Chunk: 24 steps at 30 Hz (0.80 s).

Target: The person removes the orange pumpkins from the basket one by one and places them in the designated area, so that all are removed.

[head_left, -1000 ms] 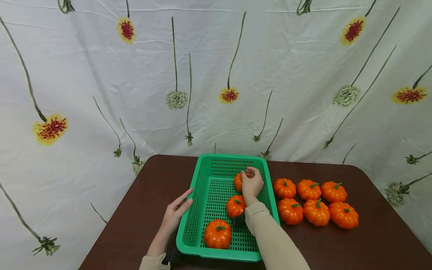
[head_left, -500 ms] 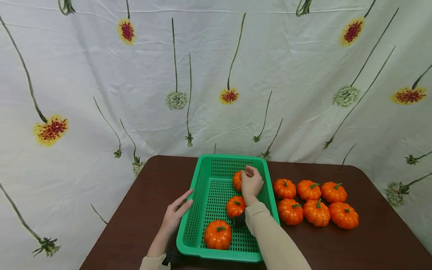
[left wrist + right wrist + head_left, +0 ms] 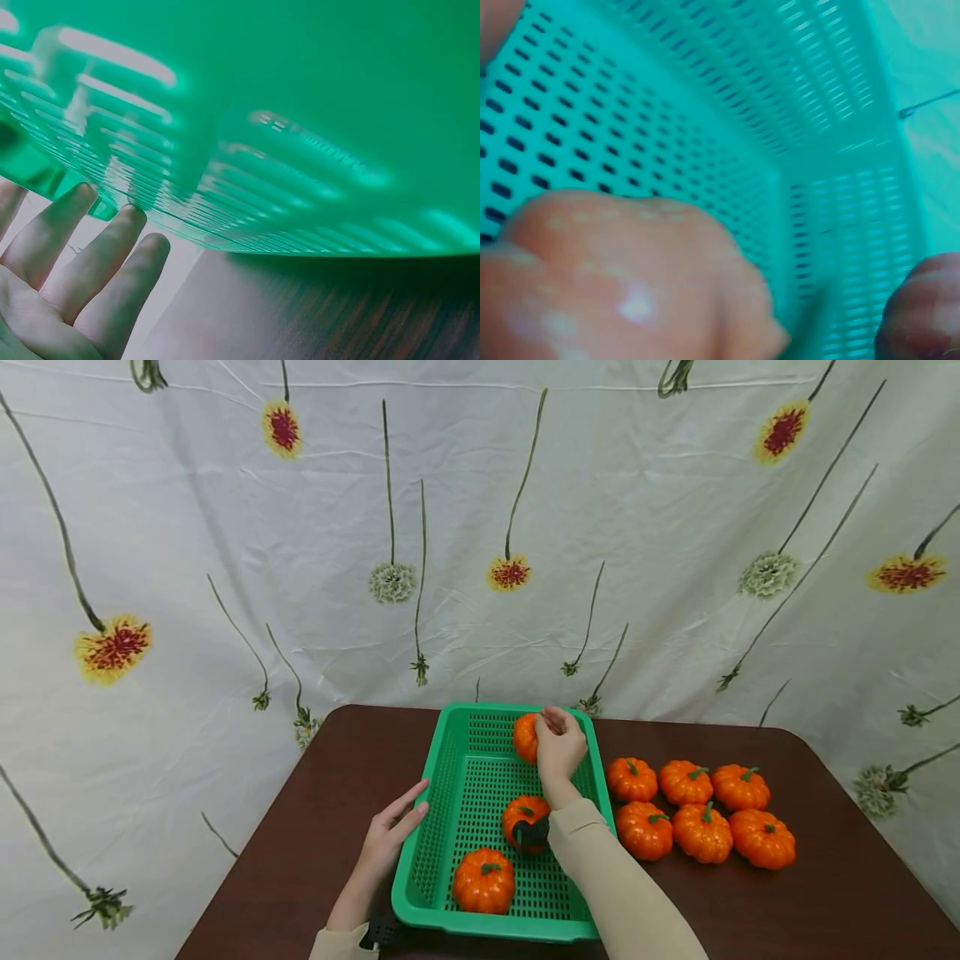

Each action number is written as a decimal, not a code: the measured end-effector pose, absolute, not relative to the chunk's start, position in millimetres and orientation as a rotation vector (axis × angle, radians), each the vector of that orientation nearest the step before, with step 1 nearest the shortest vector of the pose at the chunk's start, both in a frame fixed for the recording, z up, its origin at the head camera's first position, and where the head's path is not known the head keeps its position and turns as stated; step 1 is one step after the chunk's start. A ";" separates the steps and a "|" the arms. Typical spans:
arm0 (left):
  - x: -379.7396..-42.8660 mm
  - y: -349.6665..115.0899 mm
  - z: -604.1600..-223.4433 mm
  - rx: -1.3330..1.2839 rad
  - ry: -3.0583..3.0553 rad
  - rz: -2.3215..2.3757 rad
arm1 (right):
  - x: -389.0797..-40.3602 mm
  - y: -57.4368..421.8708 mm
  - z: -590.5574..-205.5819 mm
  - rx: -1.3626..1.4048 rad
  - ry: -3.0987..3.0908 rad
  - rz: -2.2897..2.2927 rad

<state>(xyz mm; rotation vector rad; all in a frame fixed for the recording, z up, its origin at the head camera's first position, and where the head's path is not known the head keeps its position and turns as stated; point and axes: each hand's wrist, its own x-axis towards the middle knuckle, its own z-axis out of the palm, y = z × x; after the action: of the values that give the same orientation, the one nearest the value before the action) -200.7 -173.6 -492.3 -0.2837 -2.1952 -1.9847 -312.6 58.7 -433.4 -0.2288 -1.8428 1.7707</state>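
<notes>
My right hand [image 3: 564,747] grips a small orange pumpkin [image 3: 526,737] by its right side, near the far end of a green slotted basket [image 3: 480,922]. Its far fingers are partly hidden behind the thumb and palm. Below the right wrist sits a second pumpkin [image 3: 519,814], partly covered by the black wrist camera. A third pumpkin [image 3: 483,881] with a green stem lies at the basket's near end. My left hand [image 3: 390,831] is at the basket's left side, fingertips right at the rim. Extended fingers [image 3: 112,255] show beside the slotted wall in the left wrist view.
Several more pumpkins [image 3: 703,832] stand in two rows on the dark brown table [image 3: 840,893], right of the basket. Behind the table hangs a white curtain [image 3: 465,635] printed with flowers. Pumpkin surface [image 3: 630,277] fills the lower left of the right wrist view.
My right hand has moved away from me toward the basket's far end, and the gripped pumpkin went with it. The left hand and the other pumpkins stay put.
</notes>
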 end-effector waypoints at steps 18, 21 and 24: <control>-201.2 -173.4 -492.5 -0.271 -2.195 -1.993 | -303.3 101.3 -391.8 0.140 -1.785 1.870; -201.4 -173.6 -492.7 -0.270 -2.197 -1.987 | -293.5 110.2 -384.7 0.219 -1.790 1.887; -201.7 -173.2 -492.7 -0.271 -2.197 -1.980 | -265.9 115.9 -362.1 0.244 -1.845 1.881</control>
<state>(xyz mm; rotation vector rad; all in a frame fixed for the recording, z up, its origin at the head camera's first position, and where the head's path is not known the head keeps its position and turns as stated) -201.7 -173.2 -492.7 -0.2714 -2.1971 -1.9799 -265.9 115.9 -362.1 0.2440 -1.8447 1.8811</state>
